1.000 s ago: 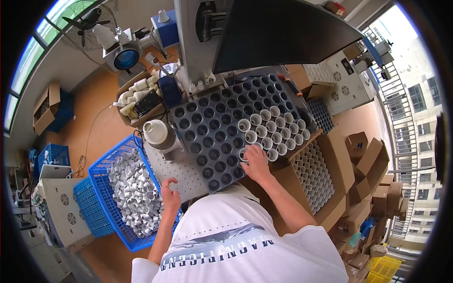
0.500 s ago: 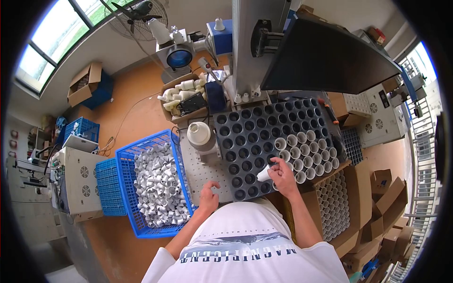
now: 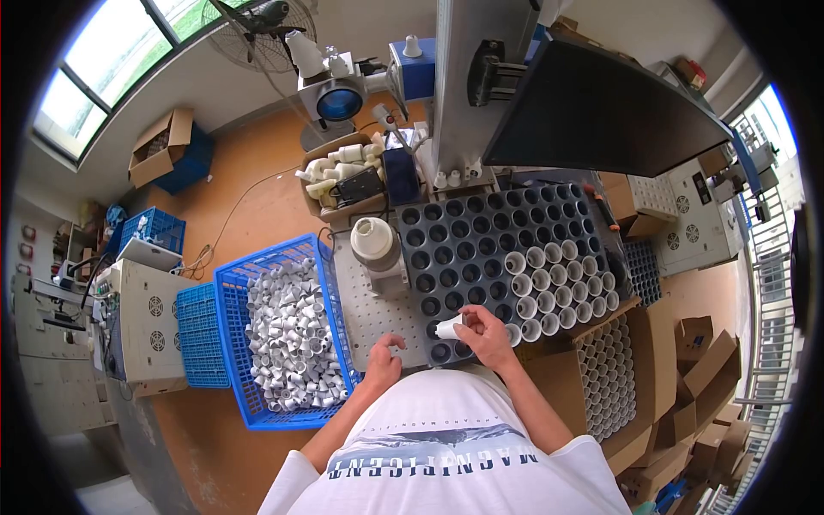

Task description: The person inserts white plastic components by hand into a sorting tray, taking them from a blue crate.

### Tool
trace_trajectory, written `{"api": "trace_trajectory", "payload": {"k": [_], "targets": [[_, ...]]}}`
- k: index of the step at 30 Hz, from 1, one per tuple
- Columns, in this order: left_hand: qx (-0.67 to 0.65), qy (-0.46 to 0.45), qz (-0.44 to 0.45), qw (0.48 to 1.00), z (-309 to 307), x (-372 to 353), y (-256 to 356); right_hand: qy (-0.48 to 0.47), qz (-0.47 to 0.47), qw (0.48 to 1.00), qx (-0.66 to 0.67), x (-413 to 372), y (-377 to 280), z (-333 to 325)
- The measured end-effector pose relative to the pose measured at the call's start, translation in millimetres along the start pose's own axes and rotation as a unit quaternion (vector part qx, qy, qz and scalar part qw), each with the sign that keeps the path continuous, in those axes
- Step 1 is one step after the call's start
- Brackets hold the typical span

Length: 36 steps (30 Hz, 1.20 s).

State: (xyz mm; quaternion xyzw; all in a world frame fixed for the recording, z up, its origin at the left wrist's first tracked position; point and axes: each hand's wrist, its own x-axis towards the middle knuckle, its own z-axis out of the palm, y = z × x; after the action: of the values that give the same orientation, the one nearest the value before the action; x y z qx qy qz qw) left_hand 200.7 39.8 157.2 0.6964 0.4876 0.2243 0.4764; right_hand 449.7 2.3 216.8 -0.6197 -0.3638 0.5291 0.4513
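My right hand point(image 3: 487, 337) is closed around a white cup-shaped plastic part point(image 3: 449, 328), holding it tilted over the near left corner of the black tray point(image 3: 429, 281). White cups of the same sort point(image 3: 561, 295) stand in several of the tray's holes to the right, open ends up. At the tray's left, my left hand point(image 3: 384, 360) rests near the front edge of a perforated metal plate point(image 3: 356, 296). Its fingers are loosely bent and apart, and nothing shows in them. On that plate stands a round white fixture point(image 3: 375, 244).
Left of the plate, a blue basket point(image 3: 225, 322) holds a heap of white parts. A cardboard box point(image 3: 657, 360) with rows of white cups is at the right. Overhead hangs a dark monitor point(image 3: 601, 107) beside a metal column point(image 3: 462, 94). A lens machine point(image 3: 337, 101) stands behind.
My right hand has moved left across the tray with the white part, which now points more sideways. My left hand has barely moved. The view has shifted slightly.
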Motion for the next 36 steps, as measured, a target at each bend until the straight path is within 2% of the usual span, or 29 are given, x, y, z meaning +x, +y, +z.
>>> {"api": "trace_trajectory", "payload": {"k": [14,20,36], "targets": [[-0.001,-0.002,0.014,1.0,-1,-2,-8,-0.006,0.006,1.0,-0.02,-3,22,5],[0.002,-0.004,0.007,1.0,-2,0,-7,0.018,-0.02,0.992,-0.126,-5,10,5],[0.003,0.013,0.001,1.0,5,3,-1,0.029,-0.031,0.988,-0.15,-1,12,-2]]}}
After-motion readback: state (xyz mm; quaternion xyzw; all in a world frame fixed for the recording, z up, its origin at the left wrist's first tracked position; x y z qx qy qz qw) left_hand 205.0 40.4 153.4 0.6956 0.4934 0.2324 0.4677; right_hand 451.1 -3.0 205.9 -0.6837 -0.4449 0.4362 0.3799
